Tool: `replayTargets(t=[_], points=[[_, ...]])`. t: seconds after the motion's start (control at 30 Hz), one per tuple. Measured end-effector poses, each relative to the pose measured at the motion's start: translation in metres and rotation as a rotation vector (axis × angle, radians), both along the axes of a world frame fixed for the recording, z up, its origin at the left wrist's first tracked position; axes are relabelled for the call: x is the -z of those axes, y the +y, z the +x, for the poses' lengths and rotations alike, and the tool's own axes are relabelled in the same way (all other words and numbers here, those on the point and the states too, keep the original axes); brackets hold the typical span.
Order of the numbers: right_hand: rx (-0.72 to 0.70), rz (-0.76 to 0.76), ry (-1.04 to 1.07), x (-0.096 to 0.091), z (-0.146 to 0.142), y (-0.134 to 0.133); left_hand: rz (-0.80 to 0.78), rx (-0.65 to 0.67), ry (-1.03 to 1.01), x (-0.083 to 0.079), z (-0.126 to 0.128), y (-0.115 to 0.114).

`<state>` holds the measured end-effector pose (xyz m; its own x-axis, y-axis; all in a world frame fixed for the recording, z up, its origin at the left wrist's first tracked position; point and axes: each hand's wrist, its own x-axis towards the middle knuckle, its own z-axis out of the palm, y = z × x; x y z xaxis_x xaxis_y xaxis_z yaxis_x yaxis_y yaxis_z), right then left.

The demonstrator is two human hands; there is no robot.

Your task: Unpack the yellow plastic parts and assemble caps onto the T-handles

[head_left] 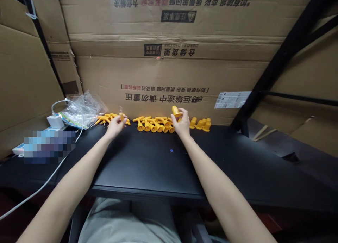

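My left hand [115,126] is closed on a yellow-handled corkscrew [121,114], its thin spiral pointing up; the fingers cover most of its handle. Between the fingertips of my right hand [183,124] is a yellow bell-shaped cap [175,111], tilted and raised off the table. The two pieces are well apart. Beside my left hand lies a pile of yellow T-shaped handles [107,117] with metal spirals. A row of yellow T-handles joined to bell-shaped caps [153,128] lies between my hands. Right of my right hand stand several loose yellow caps [202,124].
Cardboard [169,72] rises behind the black table [142,165]. Clear plastic bags [83,107], a white charger [55,122] and its cable [56,169] are at left. A small blue spot [171,150] lies mid-table. A black metal post [274,67] slants at right.
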<state>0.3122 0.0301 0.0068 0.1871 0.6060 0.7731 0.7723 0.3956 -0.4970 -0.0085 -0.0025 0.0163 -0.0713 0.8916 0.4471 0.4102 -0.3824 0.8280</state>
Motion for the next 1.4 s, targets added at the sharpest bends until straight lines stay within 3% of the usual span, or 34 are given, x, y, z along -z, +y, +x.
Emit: replayTargets(t=[0.1,0.17,0.3,0.4,0.73,0.9,1.03,1.23,1.4], points=[[-0.195,-0.092,0.052,-0.003,-0.015,-0.003,0.069,0.010,0.455,0.014,0.003,-0.006],[-0.344,-0.188,0.007,-0.003,-0.024,-0.005,0.063,-0.014,0.610,0.018,0.003,-0.007],[-0.608,-0.340,-0.130,-0.002,-0.038,-0.012,0.005,-0.020,0.717,0.020,0.000,-0.006],[-0.693,-0.397,-0.158,0.000,-0.043,-0.017,-0.022,-0.037,0.733,0.019,-0.002,-0.007],[-0.700,-0.431,-0.121,-0.004,-0.040,-0.017,-0.019,-0.072,0.695,0.016,-0.001,-0.009],[-0.764,-0.448,-0.148,-0.004,-0.056,-0.028,0.095,-0.014,0.724,0.015,0.004,-0.012],[-0.801,-0.544,-0.083,-0.007,-0.065,-0.036,0.178,-0.015,0.741,0.012,0.007,-0.017],[-0.830,-0.660,0.079,-0.014,-0.068,-0.043,0.179,-0.017,0.733,0.007,0.013,-0.024],[-0.753,-0.814,0.193,-0.013,-0.077,-0.049,0.189,-0.030,0.710,0.003,0.015,-0.027]])
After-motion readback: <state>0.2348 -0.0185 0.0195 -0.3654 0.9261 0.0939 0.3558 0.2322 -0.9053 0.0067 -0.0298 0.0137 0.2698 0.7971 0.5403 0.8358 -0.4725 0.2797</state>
